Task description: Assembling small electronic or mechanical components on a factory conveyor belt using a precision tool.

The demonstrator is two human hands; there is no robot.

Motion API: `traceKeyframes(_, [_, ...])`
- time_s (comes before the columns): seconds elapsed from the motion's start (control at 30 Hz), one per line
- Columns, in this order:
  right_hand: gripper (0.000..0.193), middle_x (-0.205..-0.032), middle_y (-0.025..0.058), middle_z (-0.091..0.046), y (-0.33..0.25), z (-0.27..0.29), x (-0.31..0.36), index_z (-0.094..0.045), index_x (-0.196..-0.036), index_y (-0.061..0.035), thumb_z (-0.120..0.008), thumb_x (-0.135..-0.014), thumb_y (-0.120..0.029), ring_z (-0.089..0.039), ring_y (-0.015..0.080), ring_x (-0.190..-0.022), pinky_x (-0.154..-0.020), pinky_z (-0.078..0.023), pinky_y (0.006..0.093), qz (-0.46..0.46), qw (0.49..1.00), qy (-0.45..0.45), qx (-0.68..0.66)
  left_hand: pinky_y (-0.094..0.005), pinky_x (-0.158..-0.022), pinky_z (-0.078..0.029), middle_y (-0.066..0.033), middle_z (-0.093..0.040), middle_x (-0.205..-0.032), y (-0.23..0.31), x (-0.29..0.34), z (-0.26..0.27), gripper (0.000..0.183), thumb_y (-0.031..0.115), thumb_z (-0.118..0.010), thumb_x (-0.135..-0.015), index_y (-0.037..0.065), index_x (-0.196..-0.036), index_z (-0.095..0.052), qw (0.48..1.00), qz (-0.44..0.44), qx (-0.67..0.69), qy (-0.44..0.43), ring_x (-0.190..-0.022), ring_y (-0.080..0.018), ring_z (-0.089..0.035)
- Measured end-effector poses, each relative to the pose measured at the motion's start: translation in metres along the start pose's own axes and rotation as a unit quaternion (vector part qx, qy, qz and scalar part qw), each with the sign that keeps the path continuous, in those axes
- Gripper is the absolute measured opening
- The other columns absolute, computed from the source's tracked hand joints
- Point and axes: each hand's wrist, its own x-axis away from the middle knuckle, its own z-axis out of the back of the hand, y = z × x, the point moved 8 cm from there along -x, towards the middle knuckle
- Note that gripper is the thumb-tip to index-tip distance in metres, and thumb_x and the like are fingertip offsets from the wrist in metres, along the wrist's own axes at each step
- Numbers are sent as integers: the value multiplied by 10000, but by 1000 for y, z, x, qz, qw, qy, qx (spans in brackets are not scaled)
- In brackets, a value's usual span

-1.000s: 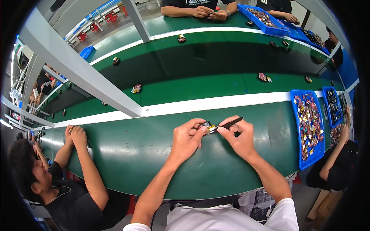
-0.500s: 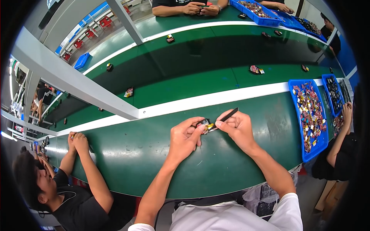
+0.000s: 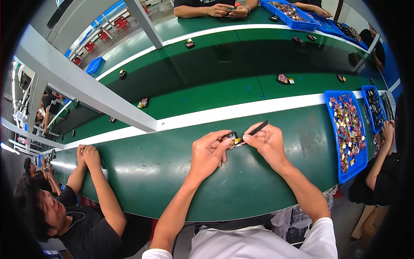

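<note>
My left hand (image 3: 210, 152) pinches a small black housing (image 3: 233, 134) with yellow and reddish parts in it, held above the green work surface. Between the thumb and fingers of my right hand (image 3: 268, 144) is a slim black stick-like tool (image 3: 258, 127). It slants down to the left, its lower end close to the yellow part. Whether the tip touches the part is hard to make out. My fingers hide some of both things.
A blue tray (image 3: 340, 178) full of small colourful parts stands at the right, beside a smaller blue tray (image 3: 378, 128) of black parts. Beyond a white rail (image 3: 241, 110), a green conveyor belt (image 3: 207, 100) carries scattered small assemblies. Co-workers sit left, right and across.
Both hands keep their grips and have barely shifted. Some assemblies on the near belt sit slightly further left. The person at left has turned their head a little.
</note>
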Motion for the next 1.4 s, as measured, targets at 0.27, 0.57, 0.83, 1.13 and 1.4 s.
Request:
traceKeyframes(0.27, [90, -884, 108, -707, 0, 2, 0, -638, -982, 74, -667, -897, 76, -684, 105, -809, -703, -545, 213, 10, 1000, -4, 2, -216, -412, -433, -103, -689, -917, -4, 0, -1, 243, -9, -647, -939, -61, -1175, -672, 1000, 3, 13, -5, -556, -89, -603])
traceKeyframes(0.57, [92, -867, 96, -704, 0, 1, -2, -640, -978, 71, -672, -892, 77, -666, 78, -780, -648, -512, 189, 29, 999, -8, 15, -222, -411, -437, -97, -684, -780, -9, -3, 0, 276, 38, -629, -968, -90, -1212, -639, 998, 40, 47, -9, -537, -92, -593])
traceKeyframes(0.83, [102, -859, 85, -697, 0, -2, -1, -630, -985, 68, -673, -892, 76, -647, 63, -754, -614, -484, 175, 41, 999, -10, 16, -224, -414, -444, -92, -681, -770, -12, -1, 2, 280, 71, -626, -981, -87, -1212, -640, 998, 42, 51, -18, -541, -92, -594])
traceKeyframes(1.13, [111, -835, 46, -685, -9, -2, 6, -637, -981, 47, -692, -887, 69, -515, -9, -618, -516, -375, 162, 132, 991, 10, 16, -244, -427, -505, -126, -691, -845, -12, -2, -5, 355, 205, -565, -1036, -95, -1214, -634, 986, 90, 120, -68, -539, -145, -627])
traceKeyframes(1.4, [84, -722, -3, -667, -21, -5, 14, -688, -920, 31, -738, -854, 49, -414, -21, -515, -461, -295, 174, 189, 974, 32, 123, -269, -444, -551, -147, -671, -909, -13, -3, -5, 352, 167, -569, -1029, -97, -1260, -604, 985, 87, 131, -72, -602, -184, -676])
